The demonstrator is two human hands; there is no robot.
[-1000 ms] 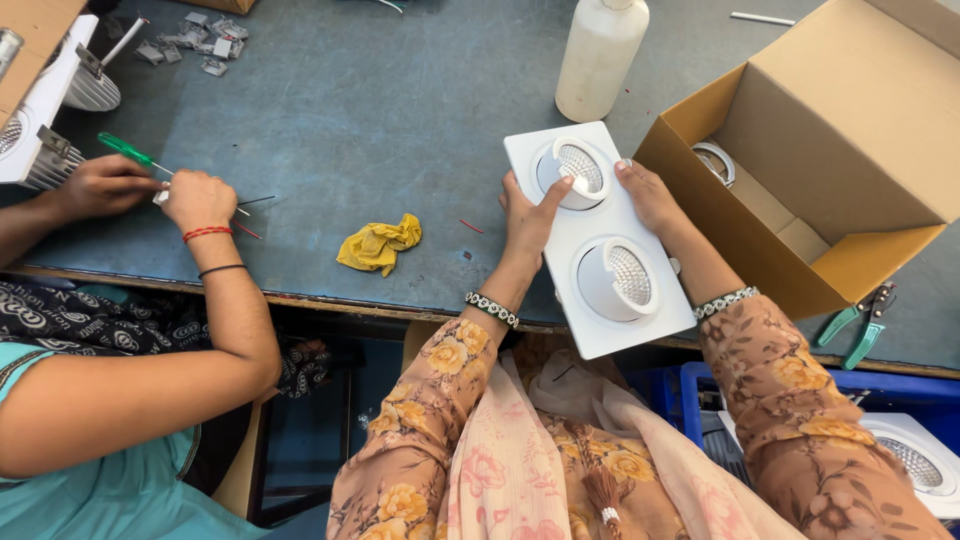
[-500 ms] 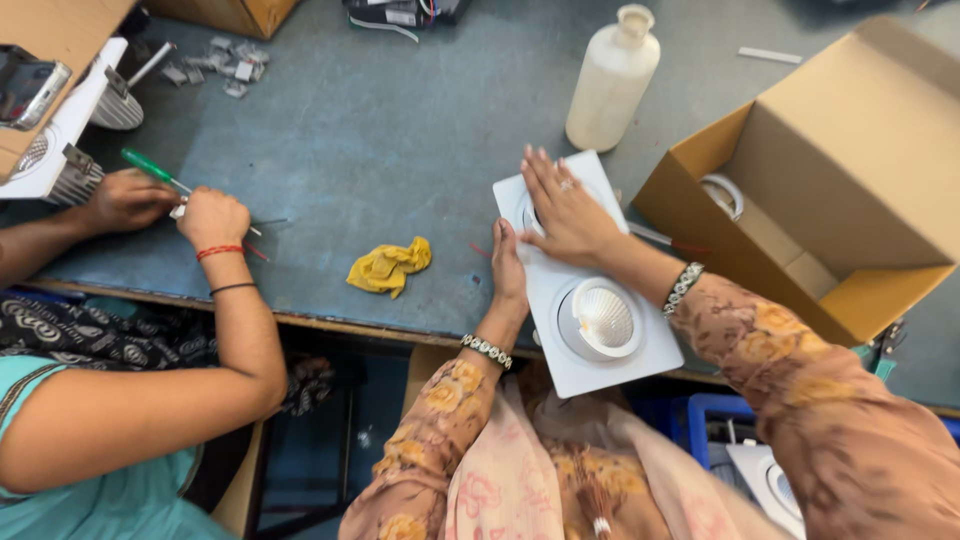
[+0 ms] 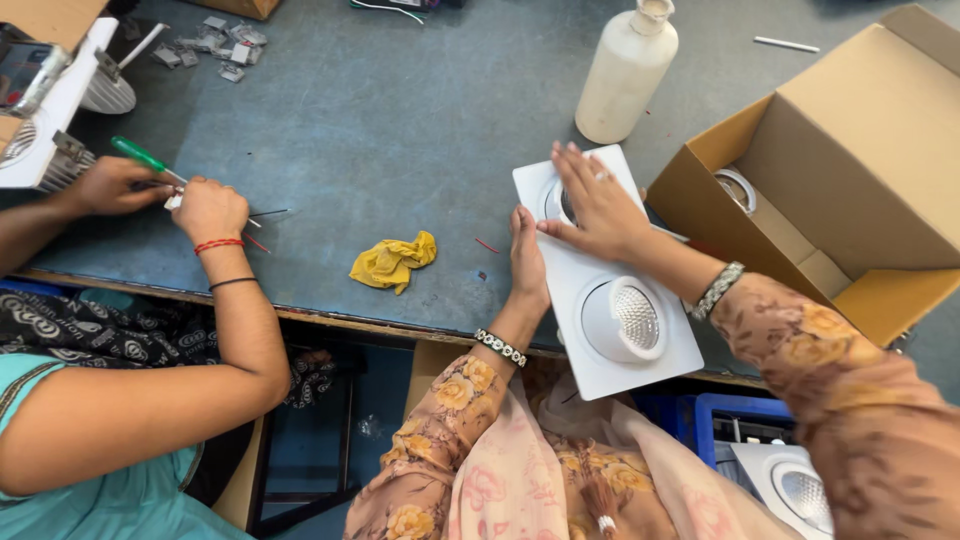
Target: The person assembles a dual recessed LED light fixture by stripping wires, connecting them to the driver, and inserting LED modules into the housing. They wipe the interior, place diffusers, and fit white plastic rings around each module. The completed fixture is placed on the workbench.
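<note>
A white rectangular twin-lamp fixture point(image 3: 655, 372) lies at the near edge of the grey-blue table point(image 3: 400, 120), overhanging it slightly. My left hand point(image 3: 527, 262) grips the fixture's left edge. My right hand point(image 3: 598, 205) lies flat, fingers spread, over the far round lamp, covering most of it. The near round lamp point(image 3: 625, 318) with its ribbed lens is uncovered.
An open cardboard box point(image 3: 860, 170) holding a round lamp part stands at the right. A cream plastic bottle point(image 3: 626, 72) stands behind the fixture. A yellow rag point(image 3: 393, 260) lies left of it. A co-worker's hands point(image 3: 205, 205) work with a green-handled screwdriver point(image 3: 145, 158) at far left.
My right hand moved from the fixture's right edge onto its far lamp. The fixture has turned slightly and the left hand slid along its left edge.
</note>
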